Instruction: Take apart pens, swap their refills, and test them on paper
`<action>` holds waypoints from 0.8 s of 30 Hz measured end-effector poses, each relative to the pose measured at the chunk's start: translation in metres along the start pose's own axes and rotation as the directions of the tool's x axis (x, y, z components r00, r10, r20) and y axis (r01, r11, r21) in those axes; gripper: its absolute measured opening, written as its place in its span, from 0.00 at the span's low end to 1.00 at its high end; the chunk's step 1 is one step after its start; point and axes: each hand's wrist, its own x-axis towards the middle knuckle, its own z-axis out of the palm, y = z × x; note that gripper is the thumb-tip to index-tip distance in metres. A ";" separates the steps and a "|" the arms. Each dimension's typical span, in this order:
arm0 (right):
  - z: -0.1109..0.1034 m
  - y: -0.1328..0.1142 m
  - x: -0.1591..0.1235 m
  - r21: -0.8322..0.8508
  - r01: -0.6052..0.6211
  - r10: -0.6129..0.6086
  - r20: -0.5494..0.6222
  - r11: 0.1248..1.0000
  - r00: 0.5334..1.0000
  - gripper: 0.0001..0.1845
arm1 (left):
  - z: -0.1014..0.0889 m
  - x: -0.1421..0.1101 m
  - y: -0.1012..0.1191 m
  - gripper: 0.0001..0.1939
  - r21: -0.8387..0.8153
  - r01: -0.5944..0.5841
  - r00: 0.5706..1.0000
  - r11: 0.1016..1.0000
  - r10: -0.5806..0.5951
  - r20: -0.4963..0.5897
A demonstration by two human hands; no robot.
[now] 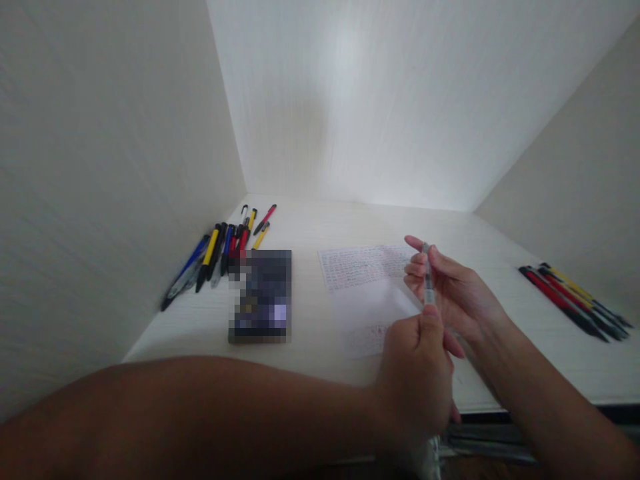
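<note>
The clear pen (429,283) is up off the desk in front of the person, standing nearly upright in view over the right side of the written sheet (367,303); both hands have hold of it; the right hand (463,293) is partly closed around its upper part, thumb on one side and curled fingers on the other, the forefinger reaching out past the barrel; the left hand (417,363) is closed more fully at the lower end, its thumb lying up along the barrel, and its grip hides whatever is beneath; to handle the pen well here, I would keep both thumbs in line with the barrel, so that any force runs along its length and does not bend it; a light pinch above with a firm hold below should serve, as smooth plastic probably slips easily; working over the pale desk (310,230) seems sensible, since a dropped part would show; farther left lies a dark, pixelated rectangular object (265,280), with a loose cluster of pens (209,253) beyond it by the left panel (150,167); a neater row of pens (549,291) lies well apart to the right.
</note>
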 end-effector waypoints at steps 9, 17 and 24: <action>0.008 0.005 0.000 -0.069 -0.011 0.003 -0.106 0.998 0.994 0.17 | -0.002 0.001 0.003 0.26 0.082 -0.046 0.999 0.996 0.046 0.002; 0.010 0.004 -0.002 -0.055 -0.067 0.057 -0.165 0.996 0.985 0.14 | -0.002 0.004 0.003 0.27 0.079 -0.017 1.000 0.997 0.018 -0.020; 0.011 0.000 -0.003 -0.018 -0.070 0.067 -0.124 0.997 0.990 0.16 | -0.001 0.004 0.005 0.30 0.010 0.016 1.000 1.000 -0.016 -0.004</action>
